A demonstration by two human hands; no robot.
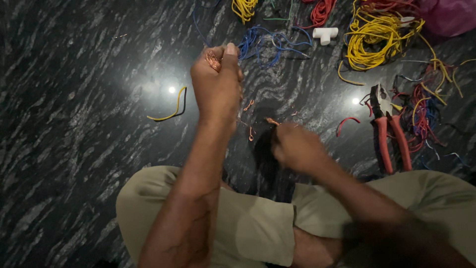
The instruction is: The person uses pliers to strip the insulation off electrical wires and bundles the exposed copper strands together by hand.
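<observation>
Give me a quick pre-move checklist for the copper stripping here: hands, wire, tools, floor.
1. Left hand grip on the copper strand bundle: ok, fist closed around it, copper showing at the top.
2. Right hand grip: cannot tell, motion-blurred; a copper end shows at its fingertips.
3. Wire taut between the hands: cannot tell, no clear line visible.
4. Pliers at hand: ok, red-handled, lying on the floor beside the right knee.
5. Floor under the hands: not ok, loose copper scraps scattered there.
6. Wire stock: ok, yellow coil and blue wires ahead.
</observation>
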